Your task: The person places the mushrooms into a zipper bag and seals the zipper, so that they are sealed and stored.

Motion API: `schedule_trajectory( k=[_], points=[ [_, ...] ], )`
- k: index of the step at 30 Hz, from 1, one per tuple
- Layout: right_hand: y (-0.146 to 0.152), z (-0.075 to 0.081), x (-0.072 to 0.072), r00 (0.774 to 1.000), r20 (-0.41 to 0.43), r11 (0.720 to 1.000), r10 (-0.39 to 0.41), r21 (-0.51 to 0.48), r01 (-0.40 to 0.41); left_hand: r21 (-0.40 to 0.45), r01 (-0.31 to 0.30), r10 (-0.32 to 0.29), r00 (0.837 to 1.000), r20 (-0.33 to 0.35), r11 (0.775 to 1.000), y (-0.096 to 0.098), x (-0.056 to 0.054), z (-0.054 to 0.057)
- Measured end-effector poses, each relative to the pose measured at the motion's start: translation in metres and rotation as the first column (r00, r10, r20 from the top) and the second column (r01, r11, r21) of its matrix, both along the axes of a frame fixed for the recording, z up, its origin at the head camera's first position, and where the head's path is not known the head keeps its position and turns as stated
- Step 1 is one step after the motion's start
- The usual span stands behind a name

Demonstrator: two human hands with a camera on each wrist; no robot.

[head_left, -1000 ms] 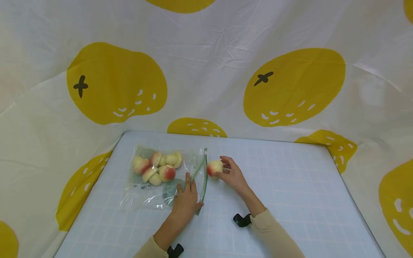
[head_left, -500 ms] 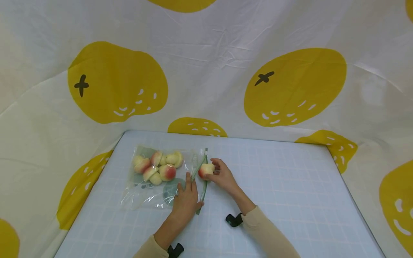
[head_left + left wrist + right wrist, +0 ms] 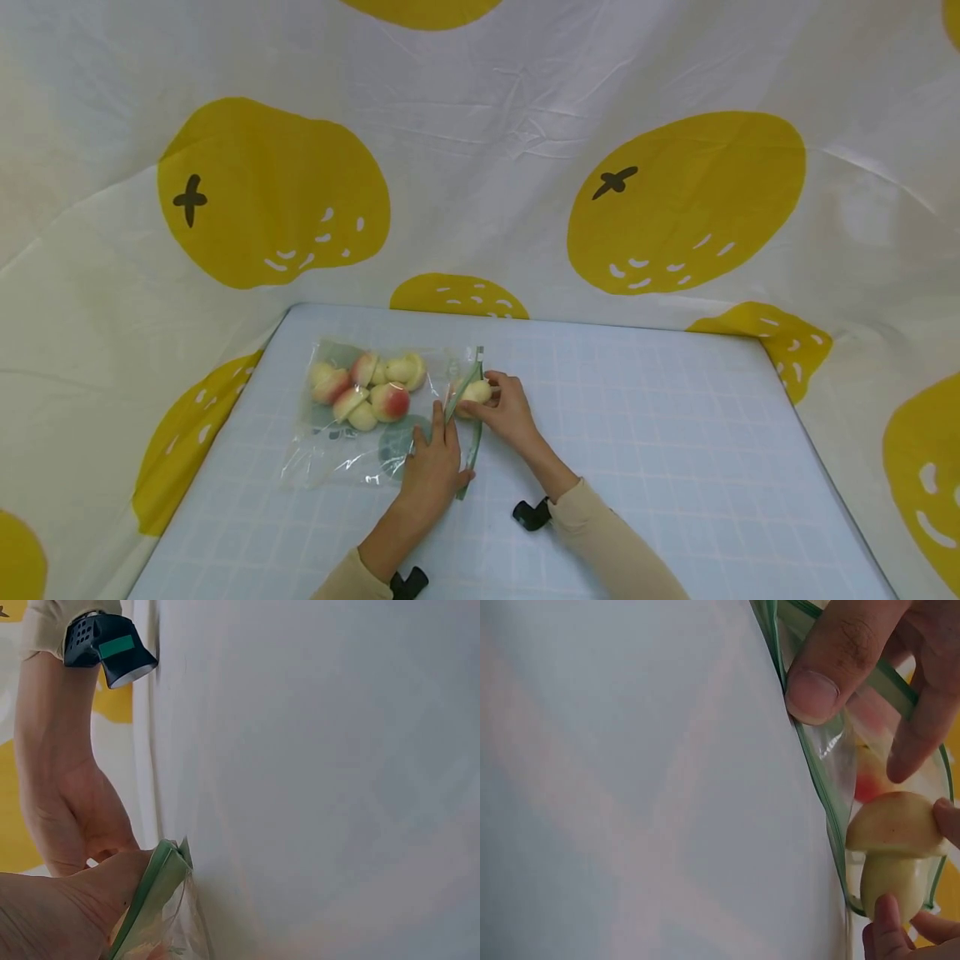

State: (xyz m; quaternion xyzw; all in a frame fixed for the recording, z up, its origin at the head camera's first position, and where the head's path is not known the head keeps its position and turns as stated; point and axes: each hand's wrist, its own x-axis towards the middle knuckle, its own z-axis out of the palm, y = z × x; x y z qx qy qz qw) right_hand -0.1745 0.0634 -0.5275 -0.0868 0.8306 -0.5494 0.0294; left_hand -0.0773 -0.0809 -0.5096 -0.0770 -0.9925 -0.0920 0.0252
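A clear zip bag with green seal strips lies flat, several red and pale yellow mushrooms inside it. My left hand rests at its mouth with fingers straight and spread, the thumb on the lower strip. The strips stand apart there, as the right wrist view shows. My right hand pinches one more mushroom by cap and stem, right in the mouth of the bag. Its cap points into the bag, and the upper strip partly covers it in the head view.
A pale blue checked cloth covers the table. Behind and at both sides hangs a white curtain printed with large yellow fruit. Black cameras are worn at both wrists.
My right hand has moved left with its mushroom, from beside the bag over the lower strip and into the mouth. The left hand and the other mushrooms have stayed put.
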Motion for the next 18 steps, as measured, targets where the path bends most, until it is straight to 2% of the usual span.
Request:
schedule_trajectory(
  k=[9,18],
  points=[
    [-0.0042,0.0023,0.0013,0.999,0.043,0.999,-0.026,-0.03,0.028,0.0,-0.007,0.007,1.0,0.002,1.0,0.0003,-0.0009,0.0],
    [-0.0073,0.0073,0.004,0.999,0.025,0.996,-0.033,-0.077,0.035,-0.017,-0.01,0.009,0.997,-0.073,1.0,0.0017,0.0013,-0.0027]
  ],
)
